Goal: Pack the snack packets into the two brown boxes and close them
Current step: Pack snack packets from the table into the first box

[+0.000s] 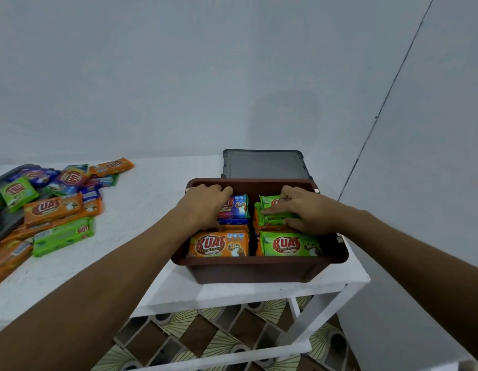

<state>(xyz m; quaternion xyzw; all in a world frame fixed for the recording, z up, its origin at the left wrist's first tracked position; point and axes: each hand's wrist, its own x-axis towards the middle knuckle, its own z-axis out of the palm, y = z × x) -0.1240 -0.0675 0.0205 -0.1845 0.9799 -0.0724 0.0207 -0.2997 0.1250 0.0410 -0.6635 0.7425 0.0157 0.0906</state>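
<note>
Two hands are working inside the brown box (259,269) at once. L hand (205,207) is curling its grip round the blue pkt (236,208), fingers over the far edge, thumb on the near side, i.e. grasping it. R hand (306,210) is lying across the green pkts (267,200); can't tell whether that grip is pinching or only pressing. Both stacks are sitting right under their grips, long axes running L–R, w/ a narrow gap between them. Nearer the person than each grip, an orange pkt (219,245) and a front green pkt (290,245) are filling the front row, so room inside is looking tight; box walls are hemming in the outer side of each hand. The loose pkts (58,210) are lying well off to the L of the L grip on the worktop (146,210), so L hand is looking like the nearer one for fetching. The lid (264,164) is lying just beyond both grips, behind the box. A 2nd box isn't showing.
</note>
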